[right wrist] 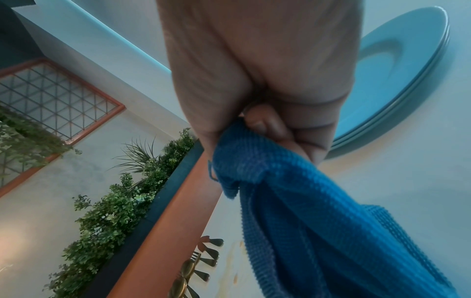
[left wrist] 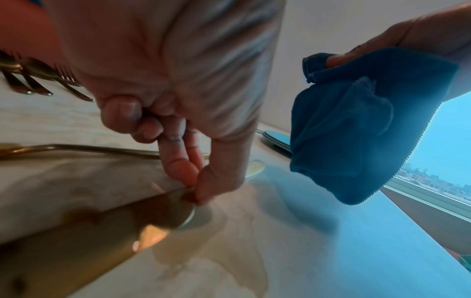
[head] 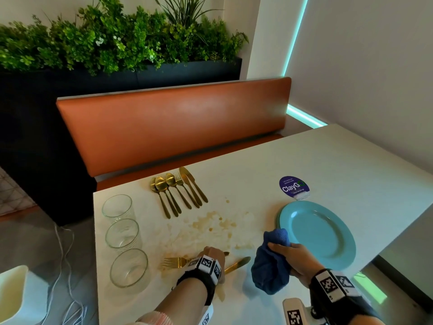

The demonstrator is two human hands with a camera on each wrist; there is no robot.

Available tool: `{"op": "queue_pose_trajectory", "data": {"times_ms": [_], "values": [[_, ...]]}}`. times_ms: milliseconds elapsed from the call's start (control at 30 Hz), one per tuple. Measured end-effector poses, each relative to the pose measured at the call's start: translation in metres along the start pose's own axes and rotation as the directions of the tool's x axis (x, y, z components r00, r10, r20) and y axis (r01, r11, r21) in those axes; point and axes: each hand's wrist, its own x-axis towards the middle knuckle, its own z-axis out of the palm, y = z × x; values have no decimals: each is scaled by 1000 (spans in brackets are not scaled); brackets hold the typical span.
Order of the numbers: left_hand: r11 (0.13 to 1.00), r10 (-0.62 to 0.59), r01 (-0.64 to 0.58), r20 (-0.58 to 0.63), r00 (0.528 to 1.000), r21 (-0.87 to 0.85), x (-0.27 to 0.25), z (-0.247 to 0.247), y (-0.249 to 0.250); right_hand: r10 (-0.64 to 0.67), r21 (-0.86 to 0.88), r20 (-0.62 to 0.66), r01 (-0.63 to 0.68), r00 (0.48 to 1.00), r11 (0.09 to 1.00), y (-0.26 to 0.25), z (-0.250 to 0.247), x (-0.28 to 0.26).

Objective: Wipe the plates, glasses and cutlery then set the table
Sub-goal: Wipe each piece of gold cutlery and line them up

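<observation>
From the head view, my left hand (head: pixel 212 256) is down on the bench (head: pixel 328 160) at the near side of the brown spill (head: pixel 210 224), its grip curled over the handles of a gold fork (head: pixel 172 262) and a gold knife (head: pixel 237 263) lying there. My right hand (head: pixel 291 255) holds a bunched blue cloth (head: pixel 271 266) clear of the bench, just right of the spill. The stack of teal plates (head: pixel 316 233) sits right of the spill, the three glasses (head: pixel 121 235) in a row to its left, and the remaining gold cutlery (head: pixel 178 191) fanned out beyond it. A purple sticker (head: pixel 294 186) beyond the plates reads "ClayGo"; its smaller print is too fine to read.

From the left wrist, my fingertips (left wrist: pixel 182 171) pinch the flat end of the knife handle (left wrist: pixel 178 207) against my thumb, right at the spill's wet edge. I judge the knife stiff, thin, light and slippery, more so if wet; best taken by the handle, leaving the blade free for wiping.

From the right wrist, my fingers (right wrist: pixel 265 125) are closed tight on the cloth (right wrist: pixel 318 211), soft and limp, hanging in folds; the plates (right wrist: pixel 397 84) lie just behind, hard and smooth, likely best lifted by the rim
</observation>
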Motion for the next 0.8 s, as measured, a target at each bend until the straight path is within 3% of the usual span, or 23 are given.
{"op": "queue_pose_trajectory", "data": {"times_ms": [267, 400, 600, 800], "values": [[997, 35, -29, 91, 995, -68, 0, 2, -1, 5, -27, -3, -6, 1000, 1000, 2, 0, 1], [983, 70, -53, 93, 993, -174, 1, -8, -3, 0, -78, 55, 5, 998, 997, -2, -2, -4], [801, 30, -54, -50, 998, -596, 7, -56, -13, -49, -157, 152, 73, 987, 985, -16, 11, -14], [672, 58, -114, -102, 993, -732, 0, -79, -9, -116, -242, 300, 193, 947, 951, -40, 44, -24]]}}
